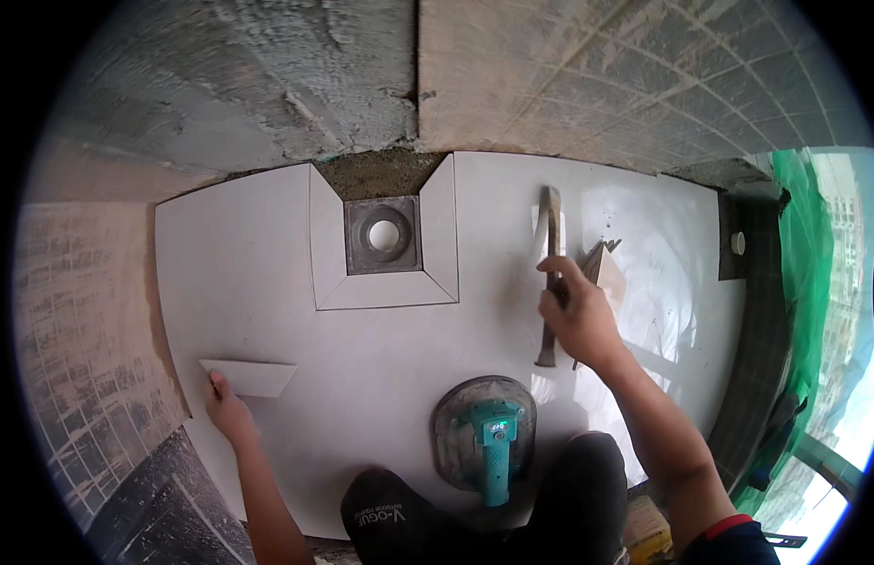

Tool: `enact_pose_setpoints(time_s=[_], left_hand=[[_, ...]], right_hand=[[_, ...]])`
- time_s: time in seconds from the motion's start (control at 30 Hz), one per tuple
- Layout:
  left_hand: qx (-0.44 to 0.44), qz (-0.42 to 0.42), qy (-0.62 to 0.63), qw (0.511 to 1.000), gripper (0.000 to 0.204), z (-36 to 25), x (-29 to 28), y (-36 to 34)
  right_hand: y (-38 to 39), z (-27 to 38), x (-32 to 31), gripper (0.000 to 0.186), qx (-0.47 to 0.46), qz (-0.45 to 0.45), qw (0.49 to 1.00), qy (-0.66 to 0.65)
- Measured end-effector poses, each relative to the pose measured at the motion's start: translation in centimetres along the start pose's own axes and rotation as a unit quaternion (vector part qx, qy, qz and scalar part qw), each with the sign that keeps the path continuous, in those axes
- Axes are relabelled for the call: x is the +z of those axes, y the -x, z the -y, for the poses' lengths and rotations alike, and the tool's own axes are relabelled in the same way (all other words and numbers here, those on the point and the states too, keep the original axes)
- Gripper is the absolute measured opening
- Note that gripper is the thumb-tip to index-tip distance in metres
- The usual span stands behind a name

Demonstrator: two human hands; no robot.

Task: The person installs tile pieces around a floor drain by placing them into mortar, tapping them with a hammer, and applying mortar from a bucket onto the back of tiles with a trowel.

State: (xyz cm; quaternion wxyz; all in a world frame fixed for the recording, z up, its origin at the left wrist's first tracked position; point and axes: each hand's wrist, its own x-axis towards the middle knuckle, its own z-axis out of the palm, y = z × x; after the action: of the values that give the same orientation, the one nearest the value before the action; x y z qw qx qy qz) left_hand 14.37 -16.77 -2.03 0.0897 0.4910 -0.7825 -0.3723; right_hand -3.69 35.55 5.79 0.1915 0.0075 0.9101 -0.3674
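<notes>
At the lower left, my left hand [230, 411] pinches the left end of a white trapezoid tile piece [251, 379], which is over the large white tiles. My right hand [584, 315] is closed around the middle of a long, dark, hammer-like tool [550, 231], its flared end pointing toward me. Partly hidden behind that hand is a light, pointed piece with several dark tips [606, 268]. Three strips of mitred white tile [385, 290] frame the left, near and right sides of a square grey floor drain [355, 261].
Between my knees sits a teal-handled tile suction tool [494, 450] on its dark round pad. Bare mortar [380, 174] shows behind the drain. Rough walls [89, 311] stand at the left and back; green netting [802, 254] hangs at the right. A yellow package [648, 530] lies by my right knee.
</notes>
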Motion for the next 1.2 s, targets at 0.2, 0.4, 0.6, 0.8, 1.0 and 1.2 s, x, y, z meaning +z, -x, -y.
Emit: enact_pose_setpoints(time_s=[0.2, 0.4, 0.6, 0.8, 1.0, 1.2], left_hand=[[0.220, -0.070, -0.254, 0.939, 0.059, -5.6, 3.2, 2.7], [0.271, -0.127, -0.268, 0.916, 0.055, -11.7, 15.2, 1.8], [0.271, -0.141, -0.277, 0.911, 0.053, -12.7, 16.2, 2.1], [0.267, -0.135, -0.283, 0.911, 0.051, -13.1, 15.8, 1.6], [0.276, -0.122, -0.272, 0.914, 0.050, -13.4, 15.9, 1.3], [0.297, -0.111, -0.267, 0.910, 0.051, -13.1, 15.8, 0.8]], right_hand=[[2.9, 4.7, -7.4, 0.050, -0.037, 0.110, 0.763, -0.636], [2.9, 9.6, -9.5, 0.045, -0.258, -0.063, 0.964, -0.022], [-0.1, 11.1, -5.9, 0.031, -0.245, 0.058, 0.870, -0.425], [-5.9, 12.0, -1.1, 0.048, -0.543, 0.219, 0.803, -0.110], [-10.8, 12.9, 4.4, 0.027, -0.652, 0.192, 0.732, -0.049], [-16.0, 11.1, 6.5, 0.025, -0.675, 0.190, 0.712, -0.041]])
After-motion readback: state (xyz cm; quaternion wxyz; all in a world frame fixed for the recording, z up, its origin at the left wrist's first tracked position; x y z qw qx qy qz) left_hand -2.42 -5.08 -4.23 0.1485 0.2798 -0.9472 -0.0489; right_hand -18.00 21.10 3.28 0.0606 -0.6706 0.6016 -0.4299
